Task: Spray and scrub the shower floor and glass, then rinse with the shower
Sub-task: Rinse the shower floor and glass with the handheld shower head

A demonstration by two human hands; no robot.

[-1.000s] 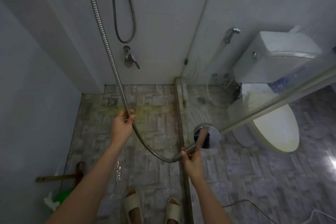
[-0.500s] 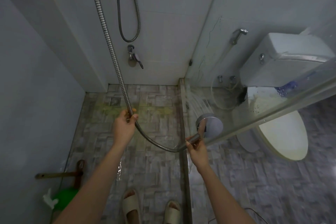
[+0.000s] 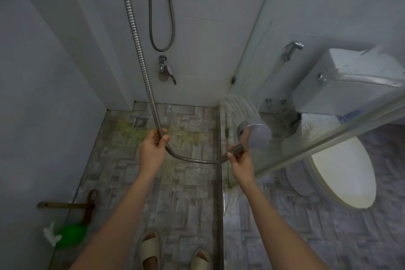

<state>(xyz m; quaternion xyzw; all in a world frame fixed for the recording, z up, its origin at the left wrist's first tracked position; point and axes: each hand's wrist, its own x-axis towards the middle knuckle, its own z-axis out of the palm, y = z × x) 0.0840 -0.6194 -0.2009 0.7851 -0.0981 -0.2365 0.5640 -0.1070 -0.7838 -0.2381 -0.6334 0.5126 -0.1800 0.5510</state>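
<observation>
My right hand [image 3: 240, 163] grips the handle of a chrome shower head [image 3: 255, 135], held up beside the glass panel [image 3: 258, 61]. Water streams [image 3: 237, 105] shoot up and left from it onto the lower part of the glass. My left hand [image 3: 153, 149] grips the ribbed metal hose [image 3: 140, 55], which hangs from above and curves over to the handle. Below lies the grey patterned shower floor [image 3: 188, 182], with yellowish patches near the square drain [image 3: 141, 121].
A green spray bottle [image 3: 65, 235] and a brown-handled brush [image 3: 87, 205] lie at the left floor edge. A wall tap [image 3: 163, 68] sits on the back wall. The toilet [image 3: 341, 173] and bidet sprayer [image 3: 292, 49] stand beyond the glass. My sandalled feet [image 3: 173, 250] are at the bottom.
My right hand has raised the shower head, and the spray now reaches higher on the glass near the back corner. My left hand keeps its grip on the hose.
</observation>
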